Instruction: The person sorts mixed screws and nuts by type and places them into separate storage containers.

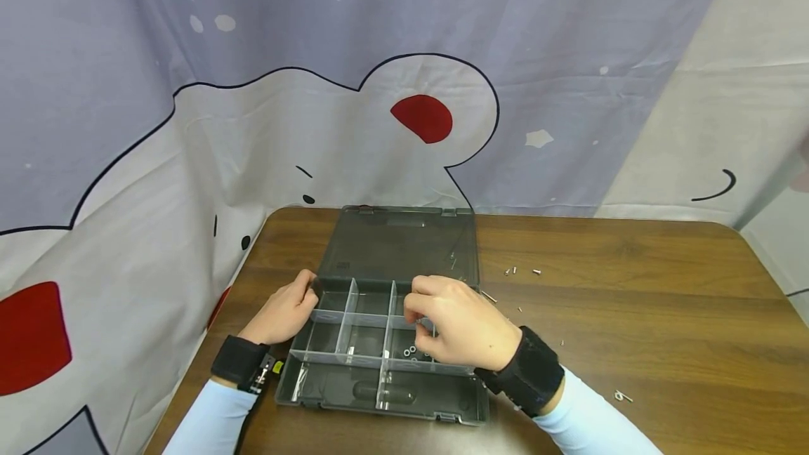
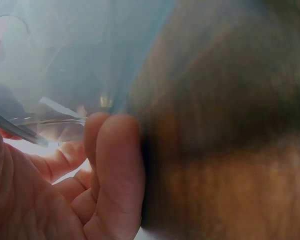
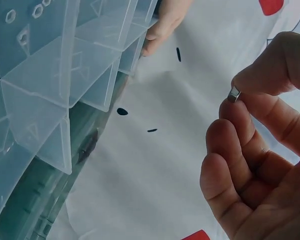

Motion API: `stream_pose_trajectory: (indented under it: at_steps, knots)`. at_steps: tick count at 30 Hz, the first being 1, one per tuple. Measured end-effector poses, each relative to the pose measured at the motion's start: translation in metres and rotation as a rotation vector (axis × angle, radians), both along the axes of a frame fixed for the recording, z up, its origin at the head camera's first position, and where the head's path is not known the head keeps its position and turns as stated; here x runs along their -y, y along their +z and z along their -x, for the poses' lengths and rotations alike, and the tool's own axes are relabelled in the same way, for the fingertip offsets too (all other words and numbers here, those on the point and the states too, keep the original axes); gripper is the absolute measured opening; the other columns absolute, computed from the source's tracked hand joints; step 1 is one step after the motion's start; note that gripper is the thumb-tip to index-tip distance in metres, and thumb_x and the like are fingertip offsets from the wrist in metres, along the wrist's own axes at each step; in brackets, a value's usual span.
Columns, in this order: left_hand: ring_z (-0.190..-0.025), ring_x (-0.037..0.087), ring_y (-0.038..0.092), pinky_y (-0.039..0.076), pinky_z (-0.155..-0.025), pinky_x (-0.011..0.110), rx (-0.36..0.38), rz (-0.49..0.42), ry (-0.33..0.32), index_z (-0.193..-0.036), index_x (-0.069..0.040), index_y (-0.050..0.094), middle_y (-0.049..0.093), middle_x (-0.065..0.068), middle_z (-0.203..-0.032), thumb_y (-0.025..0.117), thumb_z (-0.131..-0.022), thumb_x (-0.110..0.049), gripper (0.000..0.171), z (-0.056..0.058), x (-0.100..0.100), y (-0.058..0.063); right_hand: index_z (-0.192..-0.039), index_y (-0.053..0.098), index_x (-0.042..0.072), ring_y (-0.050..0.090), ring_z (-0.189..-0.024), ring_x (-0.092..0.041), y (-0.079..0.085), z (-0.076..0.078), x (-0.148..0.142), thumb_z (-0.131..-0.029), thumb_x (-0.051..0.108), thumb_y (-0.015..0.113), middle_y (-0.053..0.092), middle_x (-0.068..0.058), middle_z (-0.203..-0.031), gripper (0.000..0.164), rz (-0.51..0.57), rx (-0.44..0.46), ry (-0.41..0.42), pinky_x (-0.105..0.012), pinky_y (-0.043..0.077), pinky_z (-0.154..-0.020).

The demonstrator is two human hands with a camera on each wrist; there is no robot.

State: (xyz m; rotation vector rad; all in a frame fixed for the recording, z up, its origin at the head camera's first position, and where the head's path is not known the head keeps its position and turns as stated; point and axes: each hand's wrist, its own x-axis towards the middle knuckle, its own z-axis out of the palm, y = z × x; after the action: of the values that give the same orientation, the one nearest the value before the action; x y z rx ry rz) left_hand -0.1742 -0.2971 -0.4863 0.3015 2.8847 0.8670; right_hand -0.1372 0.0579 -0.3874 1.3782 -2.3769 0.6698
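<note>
A grey translucent compartment box point(image 1: 329, 392) lies with its lid folded back on the table. My left hand point(image 1: 287, 311) holds the box at its left wall near the back corner; its fingers point(image 2: 117, 165) show against the clear plastic in the left wrist view. Over the middle-right compartments, my right hand point(image 1: 458, 321) pinches a small silver nut point(image 3: 233, 95) between thumb and fingertip. A few nuts point(image 1: 407, 352) lie in the compartment below that hand. Part of the box's right side is hidden behind the right hand.
Small screws point(image 1: 536, 272) and other tiny metal pieces lie scattered on the wooden table point(image 1: 663, 300) right of the box. Another screw point(image 1: 624, 396) lies nearer the front. The raised lid point(image 1: 404, 244) reaches toward the patterned curtain point(image 1: 284, 139) behind.
</note>
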Motion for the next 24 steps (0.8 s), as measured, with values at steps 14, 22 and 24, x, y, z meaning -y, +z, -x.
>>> stream_pose_trajectory:
  at_steps: [14, 22, 24]
  knots:
    - [-0.08, 0.019, 0.053, 0.041, -0.072, 0.036, 0.005, -0.006, -0.008, -0.128, -0.01, 0.05, 0.056, 0.004, -0.092, 0.039, -0.105, -0.015, 0.026, -0.001, 0.001, -0.001, -0.113, 0.071, 0.017, 0.061, -0.094, -0.012, -0.005, -0.004, 0.0, -0.08, 0.024, 0.078, 0.064, 0.003, -0.109, 0.035, -0.117, 0.047, 0.004, -0.028, 0.052, -0.083]
    - [-0.077, 0.019, 0.051, 0.04, -0.069, 0.035, 0.008, -0.011, -0.015, -0.127, -0.009, 0.049, 0.053, 0.004, -0.089, 0.039, -0.104, -0.015, 0.026, -0.001, 0.001, 0.0, -0.164, 0.029, 0.021, 0.017, -0.161, -0.029, -0.009, -0.01, -0.011, -0.085, 0.069, 0.069, 0.015, -0.004, -0.174, 0.101, -0.26, 0.189, 0.007, -0.054, 0.025, -0.126]
    - [-0.078, 0.019, 0.051, 0.04, -0.069, 0.035, 0.004, -0.008, -0.016, -0.127, -0.009, 0.049, 0.053, 0.004, -0.089, 0.039, -0.104, -0.016, 0.026, -0.001, 0.0, 0.0, -0.164, 0.028, 0.021, 0.015, -0.162, -0.028, -0.01, -0.01, -0.015, -0.085, 0.071, 0.068, 0.013, -0.004, -0.174, 0.102, -0.269, 0.181, -0.011, -0.052, 0.023, -0.127]
